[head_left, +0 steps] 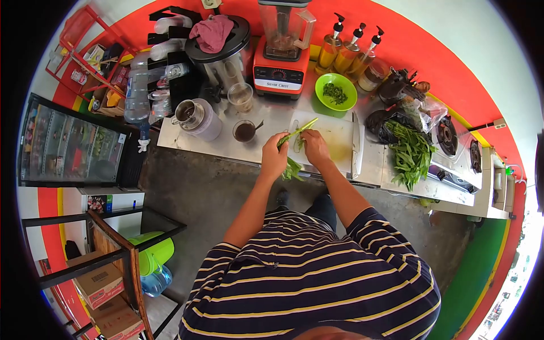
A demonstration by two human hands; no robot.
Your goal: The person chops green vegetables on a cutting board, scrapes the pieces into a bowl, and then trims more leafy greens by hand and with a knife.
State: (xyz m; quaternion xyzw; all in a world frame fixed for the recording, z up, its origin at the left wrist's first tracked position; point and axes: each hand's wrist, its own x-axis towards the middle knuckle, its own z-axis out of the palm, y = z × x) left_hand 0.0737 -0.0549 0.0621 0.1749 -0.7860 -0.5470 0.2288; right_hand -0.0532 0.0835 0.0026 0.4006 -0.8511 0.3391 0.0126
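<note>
My left hand (273,157) is closed round a leafy green stem (306,125), whose pale end points up and right over the white cutting board (338,148). Leaves (292,169) of the same green hang below that hand, by the counter's front edge. Close beside it, my right hand (316,148) is over the board with its fingers curled together; bits of green show at its fingertips, and I cannot tell what they pinch. Behind the board stands a bright green bowl (352,93) with chopped greens (335,93) in it.
A bunch of leafy greens (409,153) lies right of the board, near a gas stove (459,148). Left of my hands stand a glass of dark liquid (245,132) and a steel-topped jug (198,120). A red blender (280,68) and pump bottles (347,55) line the wall.
</note>
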